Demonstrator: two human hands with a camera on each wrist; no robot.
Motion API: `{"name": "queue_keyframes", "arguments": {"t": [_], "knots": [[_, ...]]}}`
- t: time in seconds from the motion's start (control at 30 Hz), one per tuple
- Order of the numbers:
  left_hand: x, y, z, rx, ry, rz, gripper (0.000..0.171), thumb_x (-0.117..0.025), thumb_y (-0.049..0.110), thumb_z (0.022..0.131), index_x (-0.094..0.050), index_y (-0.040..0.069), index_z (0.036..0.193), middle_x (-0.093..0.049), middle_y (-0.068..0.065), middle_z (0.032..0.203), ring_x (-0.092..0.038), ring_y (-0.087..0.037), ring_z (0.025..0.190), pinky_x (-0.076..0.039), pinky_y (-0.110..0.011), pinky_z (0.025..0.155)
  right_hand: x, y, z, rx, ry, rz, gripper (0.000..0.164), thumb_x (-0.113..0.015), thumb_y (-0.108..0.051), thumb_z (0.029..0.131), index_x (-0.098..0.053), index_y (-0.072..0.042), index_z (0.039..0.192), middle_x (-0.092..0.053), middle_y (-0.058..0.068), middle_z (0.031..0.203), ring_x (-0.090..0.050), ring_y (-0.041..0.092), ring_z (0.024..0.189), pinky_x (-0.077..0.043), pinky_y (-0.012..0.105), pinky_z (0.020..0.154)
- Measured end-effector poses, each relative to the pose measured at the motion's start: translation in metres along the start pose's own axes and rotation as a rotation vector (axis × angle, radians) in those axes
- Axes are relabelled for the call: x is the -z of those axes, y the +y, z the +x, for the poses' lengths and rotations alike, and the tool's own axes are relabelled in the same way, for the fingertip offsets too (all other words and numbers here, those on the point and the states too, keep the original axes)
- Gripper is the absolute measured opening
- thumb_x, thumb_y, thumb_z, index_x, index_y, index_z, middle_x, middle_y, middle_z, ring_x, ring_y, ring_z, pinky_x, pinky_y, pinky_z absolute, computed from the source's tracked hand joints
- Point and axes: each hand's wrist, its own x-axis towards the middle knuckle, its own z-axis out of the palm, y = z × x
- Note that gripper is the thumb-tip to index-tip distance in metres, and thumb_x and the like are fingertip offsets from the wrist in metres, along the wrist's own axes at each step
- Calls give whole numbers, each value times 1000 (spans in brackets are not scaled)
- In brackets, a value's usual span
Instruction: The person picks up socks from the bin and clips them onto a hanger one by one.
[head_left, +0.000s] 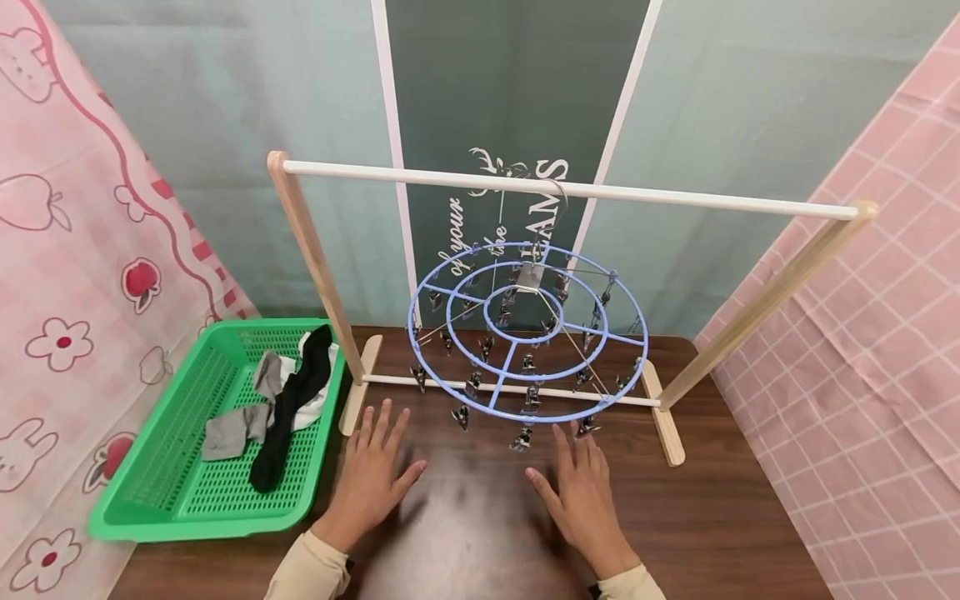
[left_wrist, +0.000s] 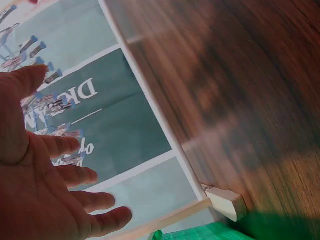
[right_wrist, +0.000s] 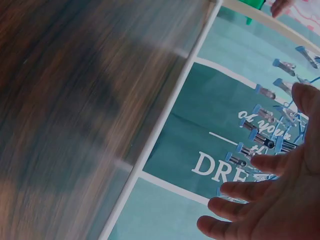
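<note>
My left hand (head_left: 372, 471) is spread over the table between the basket and the hanging rack, holding nothing. Fingers extended, my right hand (head_left: 581, 496) is also free, its fingertips just by the front clips of a round blue clip hanger (head_left: 513, 343). That hanger has three rings with metal clips dangling from them, and it hangs by a hook from a white rail (head_left: 465, 178). In the green basket (head_left: 183, 527) at the left lie a black sock (head_left: 288, 408), grey socks (head_left: 227, 434) and something white (head_left: 311, 410). Both wrist views show straight, parted fingers.
The rail belongs to a wooden stand with a left post (head_left: 311, 258), a right post (head_left: 757, 312) and a low white crossbar (head_left: 397, 381). It stands on a dark wooden table (head_left: 720, 525). Patterned pink cloth (head_left: 892, 375) borders the right, and more pink cloth (head_left: 67, 250) the left.
</note>
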Motion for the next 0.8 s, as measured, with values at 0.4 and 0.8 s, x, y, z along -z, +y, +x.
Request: {"name": "queue_keyframes", "arguments": {"t": [0.4, 0.8], "knots": [[27, 0, 1, 152, 24, -313, 59, -68, 30, 91, -48, 4, 140, -65, -18, 117, -68, -30, 89, -53, -49, 74, 5, -15, 8, -127, -12, 343, 65, -74, -21, 86, -42, -4, 140, -60, 20, 125, -58, 37, 112, -47, 52, 90], [51, 2, 6, 270, 62, -680, 14, -68, 9, 90, -72, 7, 103, -72, -1, 84, -67, -12, 73, -51, -25, 63, 11, -32, 21, -213, -324, 1164, 44, -56, -1, 95, -39, 12, 134, -59, 35, 115, -67, 16, 96, -51, 26, 84]]}}
